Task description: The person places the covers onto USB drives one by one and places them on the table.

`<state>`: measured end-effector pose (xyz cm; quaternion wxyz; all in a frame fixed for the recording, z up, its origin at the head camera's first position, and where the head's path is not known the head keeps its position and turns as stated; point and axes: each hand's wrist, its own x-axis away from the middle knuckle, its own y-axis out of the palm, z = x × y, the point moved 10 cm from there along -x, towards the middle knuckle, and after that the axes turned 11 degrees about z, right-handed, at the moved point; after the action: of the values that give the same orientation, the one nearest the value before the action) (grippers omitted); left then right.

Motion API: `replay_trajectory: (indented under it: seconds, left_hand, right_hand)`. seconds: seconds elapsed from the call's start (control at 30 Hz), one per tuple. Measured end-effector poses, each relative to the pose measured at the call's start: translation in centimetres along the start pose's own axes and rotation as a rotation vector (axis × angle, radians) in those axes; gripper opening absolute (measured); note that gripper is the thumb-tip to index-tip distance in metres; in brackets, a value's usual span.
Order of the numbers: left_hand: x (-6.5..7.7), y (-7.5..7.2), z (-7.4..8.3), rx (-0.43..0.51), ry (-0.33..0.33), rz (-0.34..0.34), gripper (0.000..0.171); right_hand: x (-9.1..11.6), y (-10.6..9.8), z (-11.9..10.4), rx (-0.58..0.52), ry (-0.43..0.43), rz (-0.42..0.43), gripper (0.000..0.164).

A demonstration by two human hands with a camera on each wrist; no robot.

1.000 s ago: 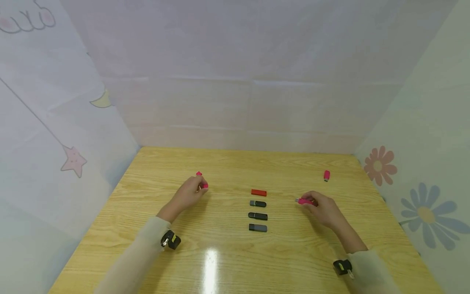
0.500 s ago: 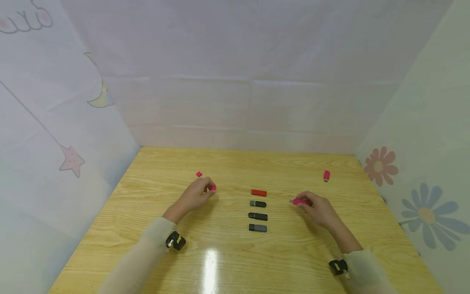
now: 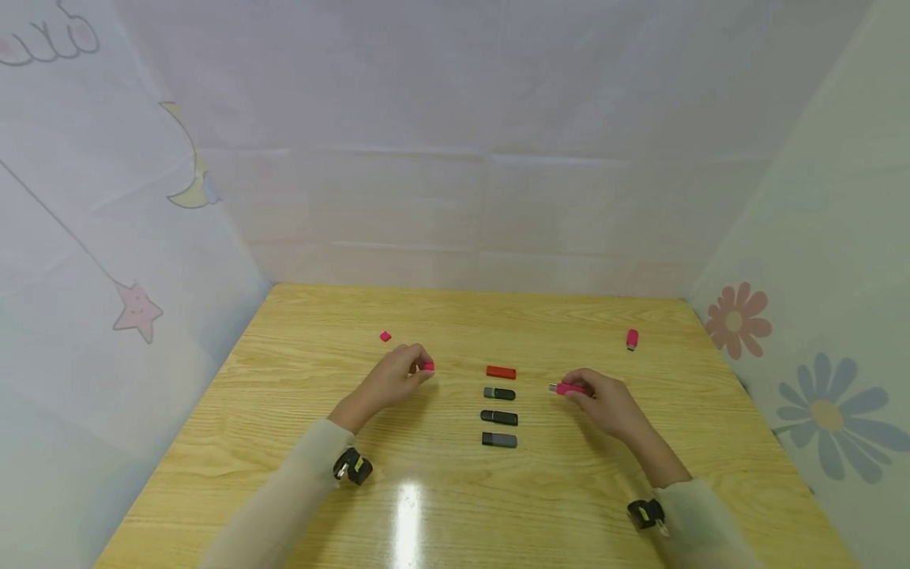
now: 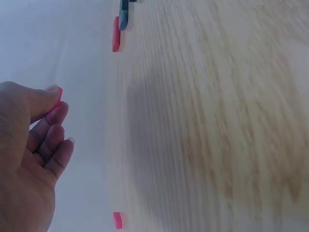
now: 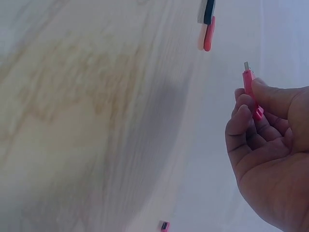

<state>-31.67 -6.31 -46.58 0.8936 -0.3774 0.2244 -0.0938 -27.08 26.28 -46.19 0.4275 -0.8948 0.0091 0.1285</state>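
My left hand (image 3: 393,378) pinches a small pink USB stick cap (image 4: 59,98) between thumb and forefinger, above the table left of the middle. In my right hand (image 3: 604,401) is a pink USB stick (image 5: 250,87), gripped by thumb and fingers with its metal plug bared and pointing left. Between the hands lies a column of several USB sticks: a red one (image 3: 501,372) at the far end, then a black one with a grey end (image 3: 500,393), a black one (image 3: 499,418) and a grey one with a black end (image 3: 500,440).
Another pink cap (image 3: 385,337) lies on the wooden table (image 3: 455,506), beyond my left hand. A second uncapped pink USB stick (image 3: 632,340) rests at the far right. Printed cloth walls (image 3: 455,205) close off the back and both sides.
My left hand has moved right with the cap, and my right hand left with the pink USB stick, so they are closer together. The sticks on the table have stayed put.
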Motion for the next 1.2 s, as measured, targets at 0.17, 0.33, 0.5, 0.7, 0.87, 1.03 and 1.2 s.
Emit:
replay_trajectory:
  seconds: [0.17,0.33,0.5,0.7,0.87,1.03,1.2]
  left_hand:
    - [-0.1,0.6,0.6,-0.004,0.029,-0.001,0.007]
    - [-0.3,1.1,1.3,-0.007,0.05,-0.006,0.007]
    - [-0.5,1.8,2.0,0.004,0.042,-0.024,0.008]
    - [-0.6,2.6,2.9,0.008,0.071,-0.036,0.008]
    - [-0.7,3.0,3.3,0.017,0.068,-0.049,0.008]
    - [-0.7,3.4,3.6,0.018,0.058,-0.065,0.009]
    - [-0.8,3.6,4.0,0.022,0.061,-0.07,0.009]
  right_hand:
    - [-0.1,0.4,-0.5,-0.002,0.006,0.001,0.017]
    - [-0.3,0.8,-0.8,-0.009,-0.003,-0.009,0.016]
    - [-0.5,1.1,-1.4,-0.035,-0.02,-0.007,0.016]
    - [-0.5,1.5,-2.2,-0.066,-0.031,-0.012,0.016]
    - [-0.6,1.9,-2.5,-0.072,-0.033,-0.019,0.015]
    - [-0.6,2.2,-2.8,-0.067,-0.039,-0.03,0.016]
    - [-0.8,2.6,-3.0,-0.067,-0.031,-0.036,0.016]
